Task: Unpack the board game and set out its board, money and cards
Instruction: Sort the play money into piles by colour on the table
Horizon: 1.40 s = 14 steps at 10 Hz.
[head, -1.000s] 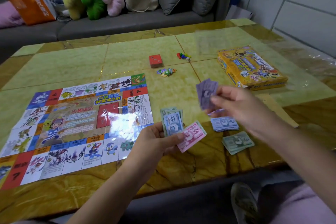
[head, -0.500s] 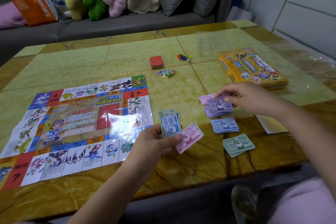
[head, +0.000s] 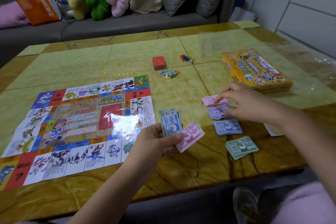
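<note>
The paper game board (head: 76, 125) lies flat on the left of the table. My left hand (head: 154, 142) grips a fan of play money (head: 180, 131), with a blue 500 note and a pink 1000 note showing. Sorted money lies in a column to the right: a pink pile (head: 209, 100), a purple pile (head: 216, 112), a blue pile (head: 228, 127) and a green pile (head: 241, 146). My right hand (head: 243, 103) rests over the purple pile, its fingertips touching the pink and purple notes. A red card deck (head: 159, 62) sits further back.
The yellow game box (head: 254, 71) stands at the right. Coloured pawns and a die (head: 187, 58) and small star tokens (head: 169, 74) lie near the deck. A clear plastic sheet (head: 214, 45) lies behind. A white paper (head: 272, 130) sits by my right forearm. A sofa with plush toys is beyond.
My right hand carried a purple note down onto the purple pile and now stays over it, fingertips reaching the pink pile. My left hand keeps its fan still.
</note>
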Tool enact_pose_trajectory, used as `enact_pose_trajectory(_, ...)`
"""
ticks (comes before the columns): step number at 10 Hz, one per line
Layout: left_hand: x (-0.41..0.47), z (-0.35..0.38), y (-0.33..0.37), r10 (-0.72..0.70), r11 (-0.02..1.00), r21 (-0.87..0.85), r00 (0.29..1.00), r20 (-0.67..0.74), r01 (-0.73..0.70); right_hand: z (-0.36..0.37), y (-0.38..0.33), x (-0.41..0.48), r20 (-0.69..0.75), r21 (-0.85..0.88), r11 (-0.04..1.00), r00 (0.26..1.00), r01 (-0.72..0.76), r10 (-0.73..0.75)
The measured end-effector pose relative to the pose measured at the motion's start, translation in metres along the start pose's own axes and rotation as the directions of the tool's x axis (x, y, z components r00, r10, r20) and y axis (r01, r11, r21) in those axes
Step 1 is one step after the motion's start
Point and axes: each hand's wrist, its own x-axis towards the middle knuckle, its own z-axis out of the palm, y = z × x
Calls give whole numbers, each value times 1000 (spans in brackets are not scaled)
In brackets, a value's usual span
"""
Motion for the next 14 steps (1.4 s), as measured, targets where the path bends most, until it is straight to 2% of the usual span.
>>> enact_pose_trajectory(2,-1,0,1,-5,1000,-14,1000,6,5,2,0,4,104,-60,998,995,0,6)
enact_pose_trajectory(5,0,0,1,2,1000,-1,1000,0,-2,0,-1,9,118,-111,993,992,49,-36)
enact_pose_trajectory(6,-1,0,1,-4,1000,-5,1000,6,4,0,-2,9,111,-106,993,993,47,-35)
enact_pose_trajectory(8,0,0,0,-9,1000,-12,1000,6,9,-1,-8,2,94,25,997,992,76,-78)
enact_pose_trajectory(10,-1,0,1,-10,1000,1,1000,11,10,5,-15,-2,149,16,999,988,49,-51)
enact_pose_trajectory(14,-2,1,3,4,1000,-4,1000,4,-4,9,-17,-3,169,-5,998,983,69,-67)
